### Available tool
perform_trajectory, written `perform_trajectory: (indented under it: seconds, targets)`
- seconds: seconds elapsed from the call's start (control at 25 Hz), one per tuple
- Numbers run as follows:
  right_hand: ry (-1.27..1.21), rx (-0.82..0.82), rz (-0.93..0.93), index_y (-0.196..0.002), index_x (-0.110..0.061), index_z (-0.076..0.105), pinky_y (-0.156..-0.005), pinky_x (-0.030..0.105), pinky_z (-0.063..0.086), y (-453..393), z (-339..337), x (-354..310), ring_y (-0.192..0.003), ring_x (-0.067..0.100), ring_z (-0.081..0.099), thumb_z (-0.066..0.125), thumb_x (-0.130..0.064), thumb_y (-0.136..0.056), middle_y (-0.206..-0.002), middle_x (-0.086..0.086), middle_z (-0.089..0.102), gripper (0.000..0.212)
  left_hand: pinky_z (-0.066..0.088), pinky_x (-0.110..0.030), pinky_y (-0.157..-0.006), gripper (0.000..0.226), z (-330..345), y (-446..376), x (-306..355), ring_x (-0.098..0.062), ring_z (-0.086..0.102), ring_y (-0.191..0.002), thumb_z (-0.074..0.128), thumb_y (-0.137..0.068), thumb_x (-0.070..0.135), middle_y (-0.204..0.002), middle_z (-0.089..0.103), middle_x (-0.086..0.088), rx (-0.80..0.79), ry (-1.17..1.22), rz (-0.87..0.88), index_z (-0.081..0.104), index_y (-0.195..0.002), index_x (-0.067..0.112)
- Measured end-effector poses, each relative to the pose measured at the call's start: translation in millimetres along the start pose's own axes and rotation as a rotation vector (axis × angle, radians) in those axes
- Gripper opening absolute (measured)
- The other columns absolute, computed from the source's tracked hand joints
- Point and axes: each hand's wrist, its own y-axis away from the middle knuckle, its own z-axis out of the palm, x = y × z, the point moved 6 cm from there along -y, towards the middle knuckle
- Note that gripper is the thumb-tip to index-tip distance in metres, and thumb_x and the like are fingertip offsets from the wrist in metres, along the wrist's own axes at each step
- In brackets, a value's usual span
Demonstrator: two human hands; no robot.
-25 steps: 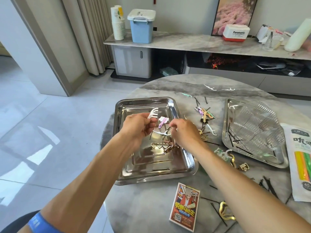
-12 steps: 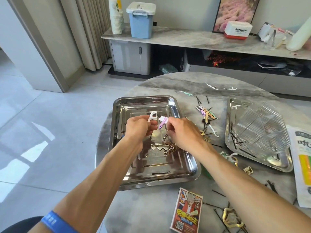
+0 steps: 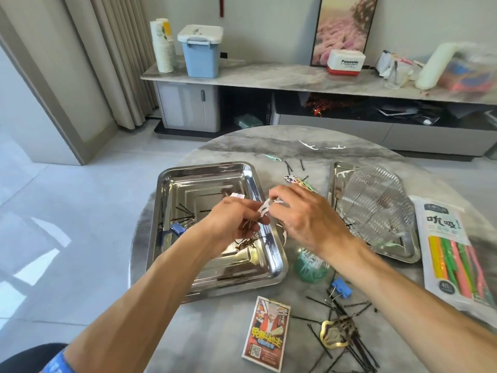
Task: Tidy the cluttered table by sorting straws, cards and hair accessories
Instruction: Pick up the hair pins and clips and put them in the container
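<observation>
Hands meet over the left tray's far right corner

Both hands hover above the far right corner of the left steel tray [image 3: 161,184], fingertips nearly touching. The left hand [image 3: 232,219] has its fingers curled and pinches a white floss pick [image 3: 264,210]; a pale pink-and-white piece [image 3: 236,195] shows just past its knuckles, too small to identify. The right hand [image 3: 309,214] curls its fingers toward the same pick, but whether it grips anything cannot be told. Under the hands, inside the tray, lie black hairpins [image 3: 185,211], a blue binder clip [image 3: 177,228] and gold hair clips [image 3: 246,242]. A second tray [image 3: 408,255] holding a clear plastic lid [image 3: 376,205] sits toward the counter's right edge, a pack of coloured straws [image 3: 454,262] beside it. A card box [image 3: 267,332] lies at the near edge, with more hairpins just right of it.
</observation>
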Motion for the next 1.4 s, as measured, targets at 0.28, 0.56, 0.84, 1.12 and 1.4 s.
perform_trajectory:
  seconds: [0.28,0.56,0.84,1.12,1.4]
  targets:
    - [-0.268,0.133,0.218,-0.100,-0.012,0.078,-0.065,0.043,0.061,25.6,-14.6,22.5,-0.086,0.027,0.071,0.078,-0.009,-0.082,-0.108,0.009,0.073,0.018,0.043,-0.024,-0.055,0.028,32.2,8.4,-2.6,-0.011,0.047,-0.054,0.042,-0.092,-0.005,-0.075,0.060,-0.006,-0.280,0.174,-0.052,0.067,-0.102,0.002]
    - [-0.263,0.083,0.127,-0.106,-0.011,0.077,-0.082,0.040,0.058,48.9,-11.1,19.7,-0.096,0.024,0.068,0.064,-0.024,-0.094,-0.124,0.009,0.068,0.023,0.032,-0.025,-0.056,0.026,45.2,1.7,-7.2,-0.011,0.036,-0.052,0.036,-0.092,-0.003,-0.070,0.049,-0.005,-0.324,-0.055,-0.085,0.061,-0.091,0.005]
    - [-1.041,0.242,0.896,-0.096,-0.020,0.077,-0.064,0.020,0.054,64.8,-3.0,59.7,-0.071,0.007,0.068,0.079,-0.018,-0.081,-0.088,-0.003,0.075,0.016,0.039,-0.020,-0.054,0.026,67.4,-6.2,-2.2,-0.008,0.045,-0.051,0.047,-0.098,-0.001,-0.071,0.061,-0.003,-0.254,0.017,0.063,0.065,-0.116,-0.002]
    - [-1.521,0.459,1.046,-0.098,-0.007,0.074,-0.074,0.028,0.059,91.7,-14.3,59.2,-0.078,0.025,0.073,0.077,-0.012,-0.071,-0.088,0.016,0.075,0.027,0.036,-0.018,-0.055,0.026,101.1,6.4,-2.7,-0.006,0.042,-0.058,0.043,-0.101,0.001,-0.073,0.055,0.001,-0.296,0.179,0.213,0.063,-0.118,0.000]
    - [-1.464,0.460,1.077,-0.095,-0.011,0.077,-0.069,0.031,0.060,108.3,-18.1,47.3,-0.067,0.017,0.068,0.074,-0.006,-0.079,-0.075,0.011,0.072,0.018,0.042,-0.015,-0.061,0.034,107.6,19.9,-9.2,-0.007,0.052,-0.065,0.046,-0.100,-0.002,-0.075,0.064,0.004,-0.182,-0.103,0.421,0.060,-0.126,0.014]
